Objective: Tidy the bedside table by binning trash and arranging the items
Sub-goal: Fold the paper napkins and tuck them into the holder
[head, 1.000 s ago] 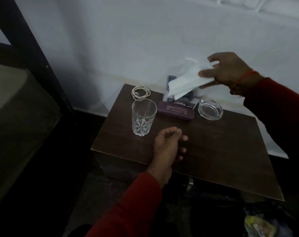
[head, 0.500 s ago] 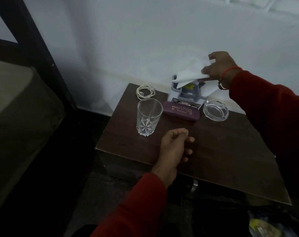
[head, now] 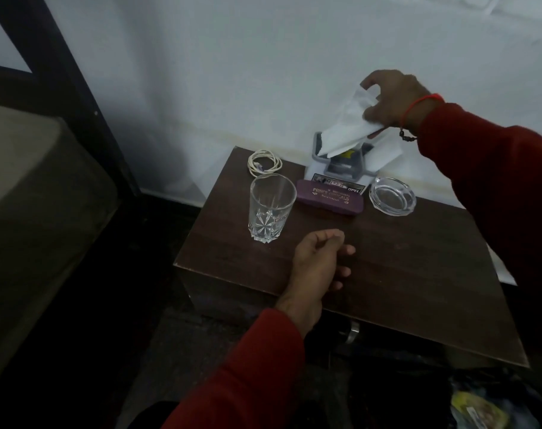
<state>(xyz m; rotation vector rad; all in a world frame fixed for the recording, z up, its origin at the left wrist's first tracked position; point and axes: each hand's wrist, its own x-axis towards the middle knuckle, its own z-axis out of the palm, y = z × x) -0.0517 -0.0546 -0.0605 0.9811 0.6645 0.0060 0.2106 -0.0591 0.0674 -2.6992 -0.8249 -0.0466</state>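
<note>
My right hand (head: 390,100) grips a white tissue (head: 347,128) above the back edge of the dark wooden bedside table (head: 402,274). The tissue's lower end hangs over a grey holder (head: 340,164) standing against the wall. My left hand (head: 319,261) rests loosely curled on the table's front part, with nothing in it. In front of the holder lies a purple case (head: 330,199) with printed letters. An empty drinking glass (head: 271,209) stands upright at the left. A clear glass ashtray (head: 392,196) sits at the right. A coiled white cable (head: 263,162) lies in the back left corner.
A white wall runs behind the table. A dark frame (head: 77,97) and a bed edge (head: 31,196) are at the left. Below the table at the lower right lies a dark bag with a yellow wrapper (head: 477,413). A metal drawer knob (head: 353,331) shows under the table's front.
My right hand has carried the tissue back toward the wall and tilted it downward over the grey holder. My left hand has stayed in place on the table.
</note>
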